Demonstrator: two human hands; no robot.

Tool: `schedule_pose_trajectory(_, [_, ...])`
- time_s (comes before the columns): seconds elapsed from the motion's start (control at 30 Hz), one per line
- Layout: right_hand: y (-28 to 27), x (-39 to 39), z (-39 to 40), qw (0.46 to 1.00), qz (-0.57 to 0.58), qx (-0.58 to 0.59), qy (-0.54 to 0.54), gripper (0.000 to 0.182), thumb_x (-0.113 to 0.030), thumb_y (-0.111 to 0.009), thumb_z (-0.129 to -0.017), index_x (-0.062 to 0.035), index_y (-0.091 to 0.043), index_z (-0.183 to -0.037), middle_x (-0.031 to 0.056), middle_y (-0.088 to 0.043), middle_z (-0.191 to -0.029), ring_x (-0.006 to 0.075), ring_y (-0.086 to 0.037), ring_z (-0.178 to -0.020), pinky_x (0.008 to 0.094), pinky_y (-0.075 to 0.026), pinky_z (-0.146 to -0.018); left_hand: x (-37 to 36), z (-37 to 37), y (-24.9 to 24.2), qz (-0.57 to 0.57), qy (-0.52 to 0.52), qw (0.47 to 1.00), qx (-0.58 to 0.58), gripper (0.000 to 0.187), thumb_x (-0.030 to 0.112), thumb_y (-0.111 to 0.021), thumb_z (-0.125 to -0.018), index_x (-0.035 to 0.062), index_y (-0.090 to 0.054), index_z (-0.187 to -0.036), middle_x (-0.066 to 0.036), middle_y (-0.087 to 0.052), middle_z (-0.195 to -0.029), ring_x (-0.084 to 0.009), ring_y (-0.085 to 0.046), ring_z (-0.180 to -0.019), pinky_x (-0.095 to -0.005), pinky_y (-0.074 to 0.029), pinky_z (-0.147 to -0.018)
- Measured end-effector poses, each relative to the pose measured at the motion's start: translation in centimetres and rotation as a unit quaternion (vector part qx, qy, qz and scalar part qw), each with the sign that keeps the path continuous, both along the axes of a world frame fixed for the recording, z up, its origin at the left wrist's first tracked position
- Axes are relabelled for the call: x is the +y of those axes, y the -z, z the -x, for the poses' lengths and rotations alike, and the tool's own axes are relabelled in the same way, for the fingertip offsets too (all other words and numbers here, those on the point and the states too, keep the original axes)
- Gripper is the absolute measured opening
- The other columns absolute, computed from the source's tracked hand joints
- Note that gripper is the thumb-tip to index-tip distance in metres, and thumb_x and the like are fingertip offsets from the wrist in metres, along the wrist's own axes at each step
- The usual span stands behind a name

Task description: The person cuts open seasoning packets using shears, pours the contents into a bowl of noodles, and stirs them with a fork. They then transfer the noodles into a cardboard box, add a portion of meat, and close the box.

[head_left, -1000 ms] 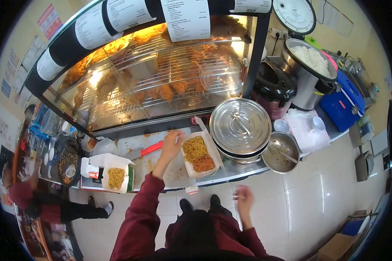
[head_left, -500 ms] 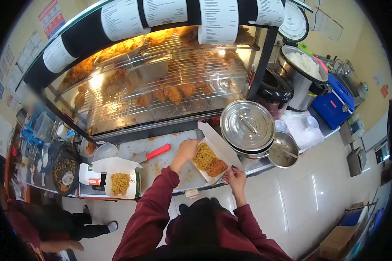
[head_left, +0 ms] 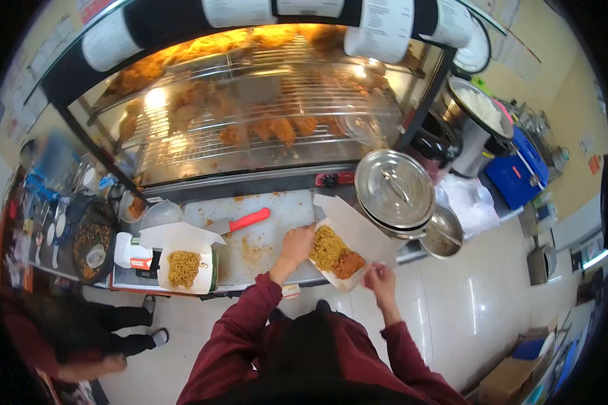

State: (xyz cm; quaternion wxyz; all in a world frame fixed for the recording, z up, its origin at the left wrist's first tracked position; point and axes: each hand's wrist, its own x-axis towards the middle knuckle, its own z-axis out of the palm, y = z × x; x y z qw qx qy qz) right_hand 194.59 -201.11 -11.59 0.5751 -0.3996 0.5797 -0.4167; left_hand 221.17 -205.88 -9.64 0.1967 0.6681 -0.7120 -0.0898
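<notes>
An open white carton (head_left: 358,226) holds yellow noodles (head_left: 327,247) and a piece of fried chicken (head_left: 348,264). My left hand (head_left: 297,244) is closed at the carton's left edge. At its lower right corner, my right hand (head_left: 380,277) pinches the carton's side. To the left, a red-handled knife (head_left: 250,220) lies on the stained white cutting board (head_left: 284,210). A second open carton (head_left: 163,236) with noodles (head_left: 184,268) stands further left on the counter, touched by neither hand.
Behind the counter is a glass display case with fried chicken (head_left: 281,130) on racks. Lidded steel pots (head_left: 394,190), a steel bowl (head_left: 441,233) and a rice cooker (head_left: 477,111) stand right. A dark pan (head_left: 91,239) is left; another person's hand (head_left: 113,364) shows lower left.
The view has shifted. Both hands and the carton between them appear slightly further right, and the carton's flap is opened wider to the right. The other person's arm has moved.
</notes>
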Motion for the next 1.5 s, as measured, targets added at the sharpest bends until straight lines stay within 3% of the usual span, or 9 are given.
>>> schedule_pose_trajectory(0.17, [4.9,1.8,-0.4,0.993,-0.048,-0.097,-0.039,0.071,-0.045,-0.056,-0.090,-0.0209,-0.016,-0.143,0.0094,-0.043,-0.124,0.0282,-0.052,-0.104,0.0456,-0.051,-0.078,-1.0,0.4,2.8,0.054,0.026,0.998,-0.019,0.017,0.008,-0.057,-0.076,0.0036,-0.060,-0.092,-0.016,-0.064,-0.079,-0.0359,-0.064,-0.074,-0.0453,-0.052,-0.062])
schedule_pose_trajectory(0.27, [5.4,2.1,-1.7,0.986,-0.086,-0.144,0.003,0.065,-0.047,-0.041,-0.094,-0.0255,-0.007,-0.146,0.0107,-0.035,-0.139,0.0318,-0.044,-0.118,0.0517,-0.046,-0.082,-1.1,0.8,2.5,0.003,0.018,1.000,0.001,0.021,0.010,-0.057,-0.076,0.0034,-0.059,-0.096,-0.019,-0.064,-0.080,-0.0365,-0.063,-0.077,-0.0469,-0.051,-0.065])
schedule_pose_trajectory(0.3, [3.7,2.6,-2.3,0.981,-0.028,-0.188,-0.023,0.075,-0.052,-0.043,-0.092,-0.0188,-0.005,-0.148,0.0130,-0.023,-0.148,0.0344,-0.028,-0.133,0.0540,-0.032,-0.101,-0.4,1.0,2.1,0.014,0.002,1.000,0.026,0.022,0.010,-0.056,-0.076,0.0038,-0.059,-0.097,-0.019,-0.064,-0.080,-0.0368,-0.063,-0.077,-0.0470,-0.051,-0.065])
schedule_pose_trajectory(0.53, [-1.9,0.2,-5.0,0.978,0.009,-0.138,-0.154,0.071,-0.048,-0.039,-0.095,-0.0118,-0.008,-0.147,0.0135,-0.024,-0.147,0.0301,-0.027,-0.133,0.0455,-0.029,-0.104,10.4,1.3,-5.1,0.080,-0.194,0.949,0.237,0.028,0.017,-0.060,-0.084,0.0074,-0.058,-0.110,-0.013,-0.065,-0.076,-0.0311,-0.065,-0.067,-0.0388,-0.051,-0.058])
schedule_pose_trajectory(0.7, [-4.6,-0.1,-8.2,0.942,0.012,-0.119,-0.312,0.068,-0.045,-0.037,-0.097,-0.0068,-0.010,-0.146,0.0138,-0.026,-0.147,0.0270,-0.027,-0.134,0.0394,-0.027,-0.106,19.7,-0.9,-7.6,-0.005,-0.262,0.785,0.562,0.037,0.032,-0.052,-0.095,0.0121,-0.046,-0.125,-0.006,-0.057,-0.116,-0.0173,-0.055,-0.108,-0.0292,-0.046,-0.085])
schedule_pose_trajectory(0.9, [-8.1,0.3,-17.7,0.826,0.060,-0.144,-0.541,0.065,-0.041,-0.033,-0.099,-0.0008,-0.012,-0.145,0.0142,-0.027,-0.146,0.0232,-0.026,-0.135,0.0321,-0.025,-0.108,26.3,-4.9,-8.9,0.184,-0.345,0.688,0.611,0.052,0.037,-0.041,-0.099,0.0042,-0.031,-0.137,-0.010,-0.034,-0.139,-0.0175,-0.030,-0.130,-0.0290,-0.022,-0.108])
schedule_pose_trajectory(1.03, [-18.2,2.3,-24.6,0.806,0.108,-0.204,-0.545,0.066,-0.043,-0.030,-0.100,0.0064,-0.017,-0.142,0.0174,-0.022,-0.148,0.0241,-0.017,-0.139,0.0324,-0.014,-0.113,29.1,-8.8,-14.1,0.264,-0.246,0.654,0.665,0.065,0.050,-0.039,-0.096,0.0121,-0.017,-0.144,-0.013,-0.031,-0.143,-0.0243,-0.033,-0.131,-0.0402,-0.032,-0.105])
schedule_pose_trajectory(1.2, [-19.9,-0.2,-33.6,0.816,0.140,-0.244,-0.505,0.055,-0.041,-0.034,-0.099,-0.0076,-0.026,-0.141,0.0079,-0.036,-0.142,0.0206,-0.038,-0.129,0.0333,-0.034,-0.105,33.1,-10.3,-16.0,0.294,-0.215,0.625,0.691,0.068,0.061,-0.036,-0.091,0.0255,-0.014,-0.145,-0.016,-0.026,-0.146,-0.0347,-0.039,-0.128,-0.0565,-0.044,-0.092])
schedule_pose_trajectory(1.5, [-22.9,2.2,-46.0,0.850,0.093,-0.245,-0.457,0.044,-0.039,-0.032,-0.100,-0.0122,-0.033,-0.135,0.0068,-0.046,-0.131,0.0204,-0.050,-0.117,0.0412,-0.049,-0.090,39.8,-10.3,-11.8,-0.002,-0.097,0.675,0.732,0.053,0.045,-0.044,-0.095,0.0046,-0.046,-0.129,-0.010,-0.053,-0.125,-0.0218,-0.052,-0.113,-0.0352,-0.042,-0.092])
